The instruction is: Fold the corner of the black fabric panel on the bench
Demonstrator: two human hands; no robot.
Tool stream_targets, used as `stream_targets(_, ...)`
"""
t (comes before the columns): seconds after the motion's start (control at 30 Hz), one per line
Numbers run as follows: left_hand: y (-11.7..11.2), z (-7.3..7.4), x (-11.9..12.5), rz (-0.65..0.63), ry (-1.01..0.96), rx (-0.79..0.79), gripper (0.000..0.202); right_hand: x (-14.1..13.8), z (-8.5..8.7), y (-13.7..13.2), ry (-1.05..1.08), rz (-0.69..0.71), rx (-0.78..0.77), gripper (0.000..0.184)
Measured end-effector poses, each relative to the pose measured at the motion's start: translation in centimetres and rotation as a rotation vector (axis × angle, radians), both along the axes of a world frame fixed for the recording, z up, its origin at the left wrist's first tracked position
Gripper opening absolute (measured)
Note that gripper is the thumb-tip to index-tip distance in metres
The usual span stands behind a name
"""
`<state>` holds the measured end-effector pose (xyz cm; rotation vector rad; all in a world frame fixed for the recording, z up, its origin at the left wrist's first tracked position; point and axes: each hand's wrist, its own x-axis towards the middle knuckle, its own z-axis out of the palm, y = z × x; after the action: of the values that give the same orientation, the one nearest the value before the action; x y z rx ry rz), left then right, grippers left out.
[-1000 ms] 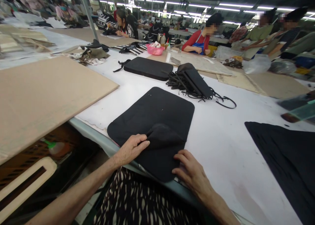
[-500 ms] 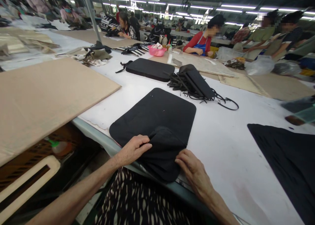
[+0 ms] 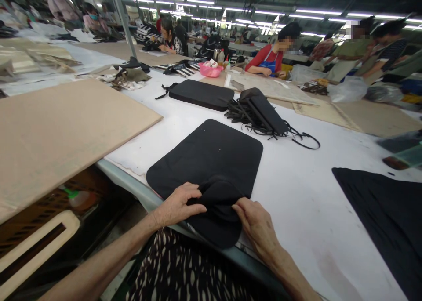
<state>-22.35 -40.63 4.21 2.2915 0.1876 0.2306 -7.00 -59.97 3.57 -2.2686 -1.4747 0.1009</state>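
A black fabric panel [image 3: 211,151] with rounded corners lies on the white table, its near end at the table edge. Its near part is bunched into a raised fold. My left hand [image 3: 183,203] rests on the panel's left side by the fold, thumb and fingers apart. At the right edge, my right hand [image 3: 257,219] pinches the lifted fabric between thumb and fingers. What lies beneath the fold is hidden.
Beyond the panel lie a black padded slab [image 3: 201,93] and a bundle of black strips [image 3: 263,112]. A tan board [image 3: 72,125] covers the left side. More black fabric [image 3: 382,213] lies at right. A pink basket [image 3: 211,70] stands farther back; people work around.
My right hand has pulled the pinched fabric edge up and slightly left, making the fold bulge more. My left hand's thumb and fingers have spread apart, and the hand has shifted slightly nearer.
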Motion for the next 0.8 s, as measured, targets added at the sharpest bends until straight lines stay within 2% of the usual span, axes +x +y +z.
stream_targets(0.23, 0.1, -0.5, 0.1, -0.013, 0.038, 0.04, 0.021, 0.1, 0.0, 0.1, -0.038, 0.005, 0.011, 0.036)
stream_targets(0.43, 0.0, -0.1, 0.2, -0.014, 0.062, 0.054, 0.033, 0.3, 0.0, 0.4, 0.0, 0.012, -0.038, 0.026)
stream_targets(0.63, -0.1, 0.0, 0.2, -0.008, 0.092, 0.072, 0.026, 0.3, -0.1, 0.6, 0.04, -0.033, -0.039, 0.021)
stream_targets(0.7, -0.4, -0.3, 0.0, 0.005, 0.084, 0.054, 0.025, -0.2, -0.1, 0.2, 0.029, -0.059, -0.008, 0.021)
stream_targets(0.8, -0.4, -1.8, 0.0, 0.067, 0.01, 0.056, 0.024, -0.8, -0.5, -0.4, 0.014, -0.048, 0.118, 0.024)
